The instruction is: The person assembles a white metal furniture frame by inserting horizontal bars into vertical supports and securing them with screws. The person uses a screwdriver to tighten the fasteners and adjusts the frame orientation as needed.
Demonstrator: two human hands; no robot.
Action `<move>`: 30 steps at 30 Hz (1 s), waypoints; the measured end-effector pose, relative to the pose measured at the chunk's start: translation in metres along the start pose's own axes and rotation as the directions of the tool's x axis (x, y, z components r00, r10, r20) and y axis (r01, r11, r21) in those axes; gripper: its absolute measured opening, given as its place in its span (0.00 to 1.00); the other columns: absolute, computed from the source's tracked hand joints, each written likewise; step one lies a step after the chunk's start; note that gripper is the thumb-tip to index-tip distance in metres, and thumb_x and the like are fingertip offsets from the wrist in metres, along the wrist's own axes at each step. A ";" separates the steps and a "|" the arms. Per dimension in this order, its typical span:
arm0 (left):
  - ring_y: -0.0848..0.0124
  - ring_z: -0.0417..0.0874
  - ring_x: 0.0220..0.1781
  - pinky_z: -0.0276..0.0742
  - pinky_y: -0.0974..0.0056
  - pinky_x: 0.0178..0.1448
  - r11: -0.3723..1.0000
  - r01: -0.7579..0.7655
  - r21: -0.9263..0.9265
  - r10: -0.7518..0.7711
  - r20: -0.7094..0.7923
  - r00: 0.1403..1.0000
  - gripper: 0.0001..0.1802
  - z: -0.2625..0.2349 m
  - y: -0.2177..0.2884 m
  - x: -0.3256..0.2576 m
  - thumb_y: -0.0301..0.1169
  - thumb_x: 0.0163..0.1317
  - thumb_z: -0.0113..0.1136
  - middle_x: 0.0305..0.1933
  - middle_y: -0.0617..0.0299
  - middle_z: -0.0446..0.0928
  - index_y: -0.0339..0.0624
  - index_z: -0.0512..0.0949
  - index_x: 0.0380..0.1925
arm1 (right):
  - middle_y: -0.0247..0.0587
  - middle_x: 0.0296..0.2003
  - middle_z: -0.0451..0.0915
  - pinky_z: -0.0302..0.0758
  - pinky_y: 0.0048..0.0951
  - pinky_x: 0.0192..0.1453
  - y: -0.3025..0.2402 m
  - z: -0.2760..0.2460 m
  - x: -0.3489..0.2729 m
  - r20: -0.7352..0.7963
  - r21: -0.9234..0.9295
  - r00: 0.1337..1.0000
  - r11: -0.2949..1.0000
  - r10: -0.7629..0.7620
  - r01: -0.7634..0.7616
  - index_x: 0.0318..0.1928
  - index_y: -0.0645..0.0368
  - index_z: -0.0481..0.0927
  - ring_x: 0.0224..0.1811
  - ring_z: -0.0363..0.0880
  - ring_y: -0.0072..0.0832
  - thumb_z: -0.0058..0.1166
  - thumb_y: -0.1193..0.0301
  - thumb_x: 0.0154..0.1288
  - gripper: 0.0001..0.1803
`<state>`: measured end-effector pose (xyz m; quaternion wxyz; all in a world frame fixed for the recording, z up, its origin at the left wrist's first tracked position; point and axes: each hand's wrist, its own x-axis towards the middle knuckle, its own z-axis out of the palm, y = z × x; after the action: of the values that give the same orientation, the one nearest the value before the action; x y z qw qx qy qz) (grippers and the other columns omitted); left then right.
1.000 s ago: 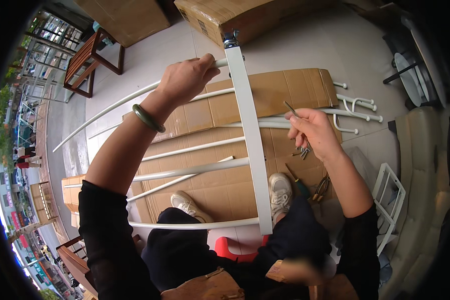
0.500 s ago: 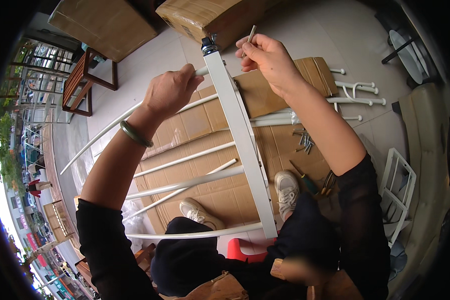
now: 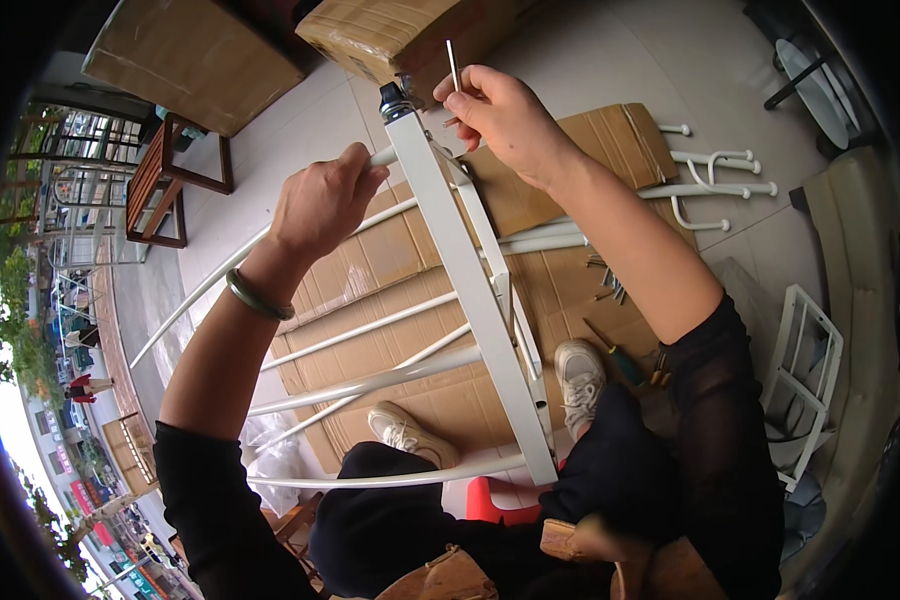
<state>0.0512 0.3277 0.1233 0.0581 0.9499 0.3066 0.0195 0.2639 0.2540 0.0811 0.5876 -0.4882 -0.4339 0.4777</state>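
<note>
My left hand (image 3: 320,200) is wrapped round a curved white metal tube (image 3: 205,285), close to where it meets the far end of a white square frame bar (image 3: 470,285). The bar slants toward me, with more white tubes joined along its left side. A black caster (image 3: 395,102) with a metal collar sits on its far end. Just right of that end, my right hand (image 3: 500,115) pinches a thin metal hex key (image 3: 453,62), its long arm pointing up. The fingers partly cover the hex key.
Flattened cardboard (image 3: 370,260) lies under the frame. Several bolts (image 3: 607,275) and a screwdriver (image 3: 615,352) lie to the right. White hooked tubes (image 3: 715,190) stick out beyond the cardboard. A cardboard box (image 3: 390,40) stands ahead, a wooden stool (image 3: 170,185) at left.
The bar's far end has shifted left and slightly nearer, rolling so a second white rail shows on its right. Both hands moved left with it; the hex key now stands more upright.
</note>
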 end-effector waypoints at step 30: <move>0.49 0.79 0.24 0.73 0.52 0.27 0.999 0.036 0.002 -0.036 0.033 0.999 0.15 -0.001 0.001 0.001 0.41 0.67 0.51 0.18 0.49 0.75 0.40 0.69 0.29 | 0.36 0.20 0.75 0.75 0.22 0.23 -0.017 0.000 0.001 0.033 -0.329 0.999 0.944 -0.018 0.028 0.27 0.65 0.74 0.20 0.78 0.21 0.55 0.71 0.65 0.12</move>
<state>0.0523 0.3278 0.1241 0.0629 0.9444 0.3228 0.0026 0.2665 0.2539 0.0976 0.4969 -0.5674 -0.5219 0.3985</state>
